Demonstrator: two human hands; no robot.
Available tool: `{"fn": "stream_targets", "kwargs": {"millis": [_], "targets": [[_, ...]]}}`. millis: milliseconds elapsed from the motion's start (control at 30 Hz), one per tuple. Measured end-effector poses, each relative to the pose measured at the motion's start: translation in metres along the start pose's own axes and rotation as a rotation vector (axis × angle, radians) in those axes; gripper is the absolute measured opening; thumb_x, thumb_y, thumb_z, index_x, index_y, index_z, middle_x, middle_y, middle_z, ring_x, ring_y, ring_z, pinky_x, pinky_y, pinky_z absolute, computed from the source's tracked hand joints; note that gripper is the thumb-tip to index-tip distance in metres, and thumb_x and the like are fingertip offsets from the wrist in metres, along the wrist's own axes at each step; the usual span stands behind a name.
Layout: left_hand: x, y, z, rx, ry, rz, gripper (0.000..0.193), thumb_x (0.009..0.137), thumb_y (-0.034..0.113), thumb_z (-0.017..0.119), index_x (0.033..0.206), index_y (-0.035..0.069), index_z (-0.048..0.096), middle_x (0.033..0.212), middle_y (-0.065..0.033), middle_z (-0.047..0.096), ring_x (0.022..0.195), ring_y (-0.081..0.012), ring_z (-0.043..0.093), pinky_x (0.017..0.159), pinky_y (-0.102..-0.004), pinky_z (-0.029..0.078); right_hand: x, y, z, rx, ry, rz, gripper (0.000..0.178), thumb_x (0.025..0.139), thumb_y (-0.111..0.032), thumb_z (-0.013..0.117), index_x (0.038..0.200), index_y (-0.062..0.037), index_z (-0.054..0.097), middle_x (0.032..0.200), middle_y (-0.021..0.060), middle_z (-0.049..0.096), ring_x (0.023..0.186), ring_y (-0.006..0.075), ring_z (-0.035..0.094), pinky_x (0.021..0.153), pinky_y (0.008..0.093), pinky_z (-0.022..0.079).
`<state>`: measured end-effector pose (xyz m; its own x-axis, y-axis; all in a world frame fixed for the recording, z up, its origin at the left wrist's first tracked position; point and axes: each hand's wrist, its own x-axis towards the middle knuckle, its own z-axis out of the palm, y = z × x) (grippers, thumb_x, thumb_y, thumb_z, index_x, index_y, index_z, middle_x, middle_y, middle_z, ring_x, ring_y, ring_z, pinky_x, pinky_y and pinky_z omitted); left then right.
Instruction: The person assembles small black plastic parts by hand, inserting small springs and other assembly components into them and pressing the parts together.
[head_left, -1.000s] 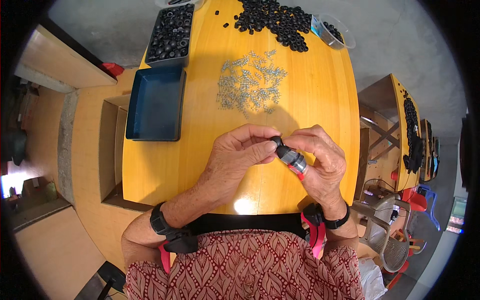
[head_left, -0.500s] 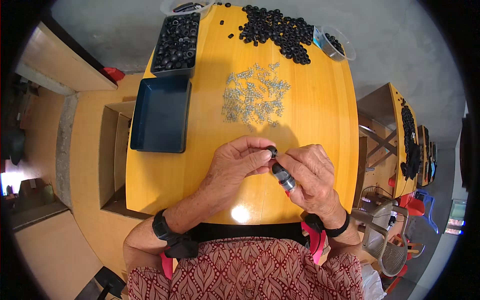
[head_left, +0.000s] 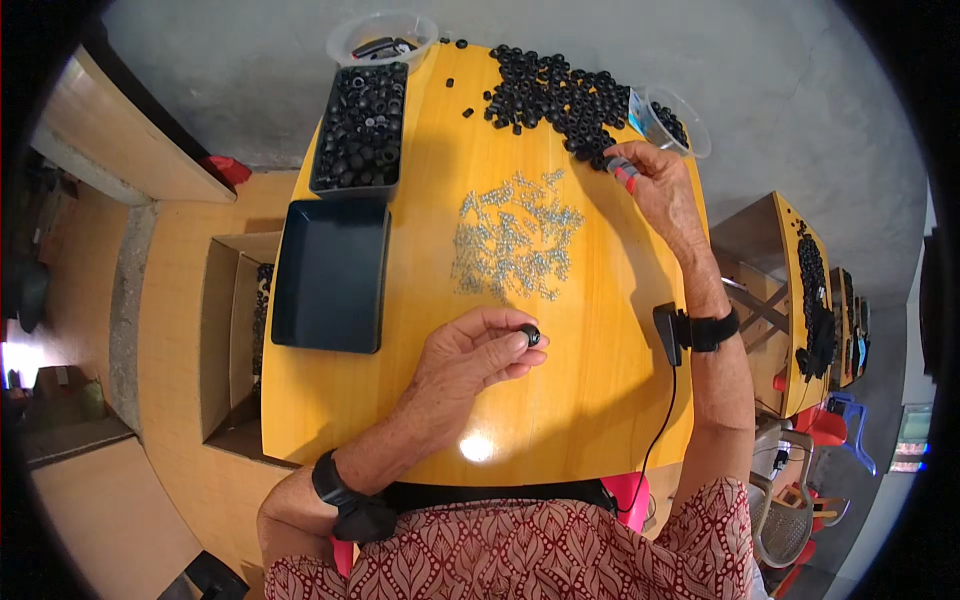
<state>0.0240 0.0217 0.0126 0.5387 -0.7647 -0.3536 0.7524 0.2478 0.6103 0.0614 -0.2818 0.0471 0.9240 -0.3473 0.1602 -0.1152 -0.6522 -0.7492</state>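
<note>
Above the near middle of the worktop (head_left: pixel 600 400), the left hand (head_left: pixel 450 370) pinches a black part (head_left: pixel 531 335) between thumb and fingers. At far right, the right hand (head_left: pixel 665 190) curls round a tool (head_left: pixel 623 174), at the edge of the black rings (head_left: pixel 550 95); whether it grips one, I cannot tell. Silver bits (head_left: pixel 510 240) lie mid-worktop, right of a tray (head_left: pixel 330 275).
</note>
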Motion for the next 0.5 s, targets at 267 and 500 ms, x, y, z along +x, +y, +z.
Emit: {"fn": "stream_targets", "kwargs": {"millis": [267, 500], "targets": [[0.003, -0.004, -0.004, -0.052, -0.01, -0.041, 0.021, 0.093, 0.011, 0.06, 0.113, 0.005, 0.06, 0.104, -0.009, 0.067, 0.097, -0.0175, 0.066, 0.084, -0.0269, 0.053, 0.059, -0.035, 0.05, -0.327, -0.051, -0.437, 0.019, 0.077, -0.011, 0.065, 0.096, -0.0068, 0.07, 0.089, 0.0104, 0.068, 0.08, 0.0281, 0.066, 0.073, 0.0363, 0.053], [0.003, -0.001, -0.006, -0.09, 0.004, -0.034, 0.02, 0.093, 0.011, 0.059, 0.113, 0.004, 0.06, 0.104, -0.0091, 0.066, 0.099, -0.0184, 0.065, 0.085, -0.0272, 0.053, 0.107, -0.042, 0.113, -0.699, -0.139, -0.774, 0.022, 0.073, -0.009, 0.068, 0.094, -0.0113, 0.071, 0.092, 0.0081, 0.065, 0.088, 0.0282, 0.064, 0.077, 0.0397, 0.053]]}}
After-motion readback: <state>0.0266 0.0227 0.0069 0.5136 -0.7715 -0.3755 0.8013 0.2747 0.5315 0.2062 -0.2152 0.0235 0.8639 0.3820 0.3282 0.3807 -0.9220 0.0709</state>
